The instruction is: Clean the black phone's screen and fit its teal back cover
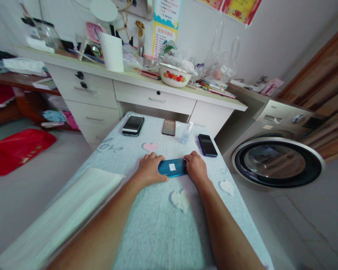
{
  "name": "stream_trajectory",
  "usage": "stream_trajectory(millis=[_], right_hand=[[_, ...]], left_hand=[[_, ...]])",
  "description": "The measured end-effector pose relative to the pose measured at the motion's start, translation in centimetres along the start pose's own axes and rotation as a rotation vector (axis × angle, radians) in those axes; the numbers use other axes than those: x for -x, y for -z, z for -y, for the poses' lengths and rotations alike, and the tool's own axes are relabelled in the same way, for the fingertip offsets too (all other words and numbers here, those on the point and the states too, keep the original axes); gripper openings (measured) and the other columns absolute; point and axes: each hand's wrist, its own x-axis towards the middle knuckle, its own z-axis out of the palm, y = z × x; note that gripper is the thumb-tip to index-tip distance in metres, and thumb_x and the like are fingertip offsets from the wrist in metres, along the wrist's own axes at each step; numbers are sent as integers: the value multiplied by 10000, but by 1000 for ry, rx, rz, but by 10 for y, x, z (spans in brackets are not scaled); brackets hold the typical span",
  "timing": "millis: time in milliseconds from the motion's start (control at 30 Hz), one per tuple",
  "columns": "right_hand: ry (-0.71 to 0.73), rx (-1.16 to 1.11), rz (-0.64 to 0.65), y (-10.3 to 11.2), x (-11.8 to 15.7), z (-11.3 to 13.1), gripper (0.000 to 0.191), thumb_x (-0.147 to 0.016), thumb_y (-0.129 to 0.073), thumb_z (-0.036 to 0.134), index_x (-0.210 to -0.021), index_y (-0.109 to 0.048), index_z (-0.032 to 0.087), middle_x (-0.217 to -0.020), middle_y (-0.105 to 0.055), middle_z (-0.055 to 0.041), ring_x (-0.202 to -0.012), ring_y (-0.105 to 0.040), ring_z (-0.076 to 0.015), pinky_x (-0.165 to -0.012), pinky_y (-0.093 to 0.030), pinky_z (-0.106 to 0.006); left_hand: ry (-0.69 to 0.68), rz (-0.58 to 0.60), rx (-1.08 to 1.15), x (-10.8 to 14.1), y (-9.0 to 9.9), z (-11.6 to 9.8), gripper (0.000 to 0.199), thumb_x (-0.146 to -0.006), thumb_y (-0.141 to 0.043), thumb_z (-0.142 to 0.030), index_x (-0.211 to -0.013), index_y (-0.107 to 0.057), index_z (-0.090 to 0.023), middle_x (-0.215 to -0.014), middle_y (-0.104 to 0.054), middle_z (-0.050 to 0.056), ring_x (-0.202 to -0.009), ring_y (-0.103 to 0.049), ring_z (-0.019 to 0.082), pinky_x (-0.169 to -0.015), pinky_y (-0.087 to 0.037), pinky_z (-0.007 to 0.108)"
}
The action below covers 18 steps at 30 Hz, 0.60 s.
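Observation:
A blue smartphone (179, 168) lies crosswise on the cloth-covered table, its back facing up with a small white square on it. My left hand (152, 168) grips its left end, thumb along the near edge and fingers over the far edge. At the other end, my right hand (196, 167) is closed on the phone's right side, fingertips near its corner. Beyond the hands stand a clear spray bottle (186, 134) and a phone case (169, 127). To the right is a dark phone (207, 145) with its screen up.
Stacked phones (133, 125) rest at the table's far left. A long pale folded sheet (64, 217) lies along the left edge. Behind are a drawer desk (154, 95) carrying a flowered bowl (175, 75) and a paper roll (112, 52). A washing machine (270, 150) stands right.

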Motion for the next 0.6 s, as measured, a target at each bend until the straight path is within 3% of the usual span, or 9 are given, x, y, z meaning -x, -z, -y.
stream_trajectory(millis=[300, 600], right_hand=[[111, -1, 45, -1, 3, 19, 303, -978, -417, 228, -1062, -707, 255, -1030, -595, -60, -947, -552, -171, -727, -387, -246], [51, -40, -9, -4, 2, 4, 304, -989, -417, 273, -1074, -709, 267, -1021, -600, -54, -951, -553, -168, -752, -380, -243]], left_hand=[[4, -26, 0, 0, -1, -1, 641, -544, -717, -561, -1104, -580, -280, -1117, -532, 69, -1080, -486, 307, -895, -416, 402], [35, 16, -14, 0, 1, -3, 671, -561, -709, -572, -1149, -558, -286, -1170, -536, 69, -1117, -476, 305, -925, -403, 396]])
